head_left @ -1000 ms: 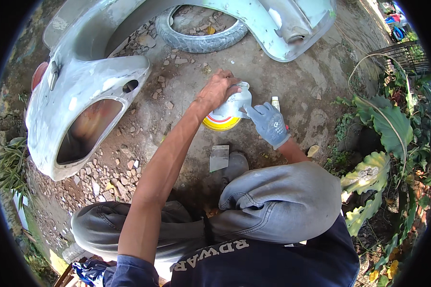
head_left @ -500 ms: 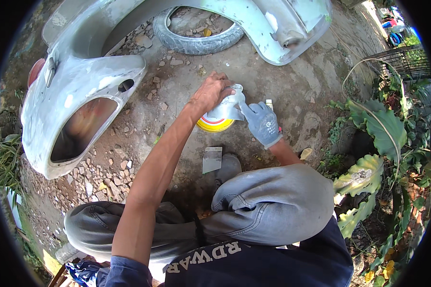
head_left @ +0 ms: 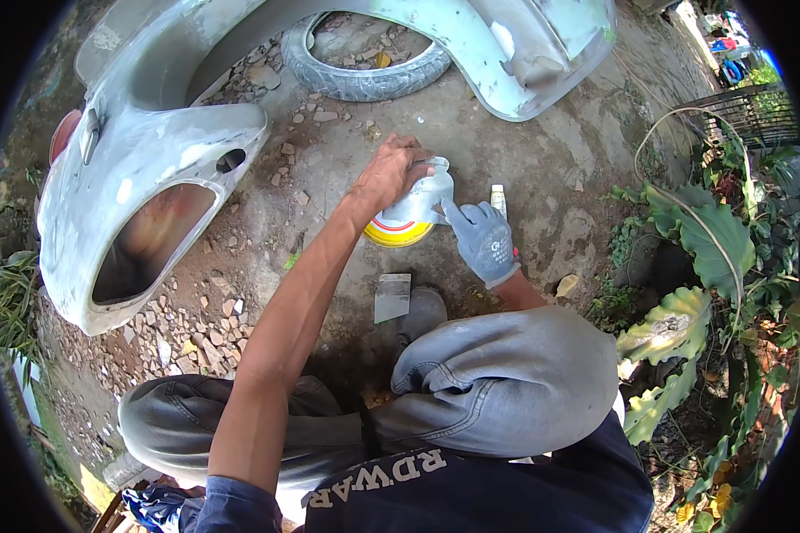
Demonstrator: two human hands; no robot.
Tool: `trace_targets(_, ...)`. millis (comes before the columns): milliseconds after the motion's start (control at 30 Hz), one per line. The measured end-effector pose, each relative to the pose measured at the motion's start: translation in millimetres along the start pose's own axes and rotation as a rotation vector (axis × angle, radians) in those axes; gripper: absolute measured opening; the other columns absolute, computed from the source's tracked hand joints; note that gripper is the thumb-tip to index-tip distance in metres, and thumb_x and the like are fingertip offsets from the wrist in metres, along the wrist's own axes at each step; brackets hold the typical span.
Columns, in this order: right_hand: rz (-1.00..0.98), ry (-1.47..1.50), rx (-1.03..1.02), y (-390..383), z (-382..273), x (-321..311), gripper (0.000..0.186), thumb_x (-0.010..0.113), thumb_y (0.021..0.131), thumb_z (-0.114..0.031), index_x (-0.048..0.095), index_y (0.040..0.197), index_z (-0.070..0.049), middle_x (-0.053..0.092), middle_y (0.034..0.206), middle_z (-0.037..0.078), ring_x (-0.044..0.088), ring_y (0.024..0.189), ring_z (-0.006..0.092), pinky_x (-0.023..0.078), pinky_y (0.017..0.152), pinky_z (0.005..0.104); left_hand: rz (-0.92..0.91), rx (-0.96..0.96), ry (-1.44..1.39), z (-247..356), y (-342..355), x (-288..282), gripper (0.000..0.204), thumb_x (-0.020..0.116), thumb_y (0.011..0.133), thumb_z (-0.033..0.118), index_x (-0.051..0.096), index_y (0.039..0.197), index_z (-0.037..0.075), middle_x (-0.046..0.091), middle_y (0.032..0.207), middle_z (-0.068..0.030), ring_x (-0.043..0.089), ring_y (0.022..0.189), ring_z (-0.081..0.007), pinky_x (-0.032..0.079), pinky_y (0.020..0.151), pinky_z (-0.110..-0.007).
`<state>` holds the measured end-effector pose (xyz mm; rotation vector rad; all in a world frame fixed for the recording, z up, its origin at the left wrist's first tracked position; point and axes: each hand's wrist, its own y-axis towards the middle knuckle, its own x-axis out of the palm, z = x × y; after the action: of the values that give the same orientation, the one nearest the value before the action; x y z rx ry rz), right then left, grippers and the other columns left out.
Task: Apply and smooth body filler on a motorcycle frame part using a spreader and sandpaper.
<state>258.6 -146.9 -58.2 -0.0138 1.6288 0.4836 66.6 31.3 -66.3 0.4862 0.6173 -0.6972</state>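
My bare left hand (head_left: 395, 171) grips a thin, pale grey curved piece (head_left: 426, 197) by its left side. That piece sits over a round yellow can (head_left: 398, 234) with a white and red rim, hiding most of its top. My right hand (head_left: 484, 238) wears a grey-blue coated glove; its index finger is stretched out against the piece's right edge, and the other fingers are partly spread. Just beyond the glove stands or lies a small whitish tube (head_left: 498, 197) with a pale cap. A flat grey rectangular plate (head_left: 393, 298) rests by my shoe (head_left: 425, 311).
A large grey-white scooter body shell (head_left: 160, 160) arches over the ground at left and far side. A dusty tyre (head_left: 364, 84) lies under its arch. Stone rubble (head_left: 187, 338) is scattered at left. Leafy plants (head_left: 702, 231) line the right side, near a dark metal grille (head_left: 756, 120).
My right hand has shifted slightly down and its index finger now touches lower on the piece's edge. More of the tube shows. The left hand has barely moved.
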Motion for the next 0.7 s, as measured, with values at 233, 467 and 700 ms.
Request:
trace_targets(233,0.003,0.12,0.043,15.7,13.6,-10.8,0.052,0.069,0.087,-0.007,0.068,0.137,-0.015,0.061,0.094,0.006,0.062,0.087,0.0293,0.054,0.077,0.0458,-0.028,-0.242,-0.157,-8.3,15.0,-5.2,0.027,0.077,0.097,0.014,0.082,0.123,0.008,0.073,0.118,-0.0235,0.069,0.115,-0.042,0.054,0.104,-0.048)
trace_targets(467,-0.045,0.021,-0.018,30.5,41.9,3.4,0.05,0.069,0.086,-0.008,0.069,0.135,-0.018,0.061,0.094,0.005,0.064,0.088,0.028,0.055,0.076,0.0456,0.067,-0.177,-0.099,0.3,20.2,7.0,0.023,0.071,0.1,0.012,0.082,0.12,0.008,0.073,0.119,-0.0246,0.069,0.115,-0.044,0.055,0.102,-0.051)
trace_targets(700,-0.042,0.015,-0.026,25.4,30.1,-8.9,0.053,0.07,0.085,-0.007,0.068,0.138,-0.017,0.06,0.092,0.006,0.063,0.087,0.028,0.054,0.075,0.0461,0.113,-0.158,-0.032,-2.3,15.2,11.1,0.025,0.069,0.103,0.013,0.08,0.124,0.006,0.071,0.113,-0.023,0.07,0.109,-0.0424,0.054,0.099,-0.049)
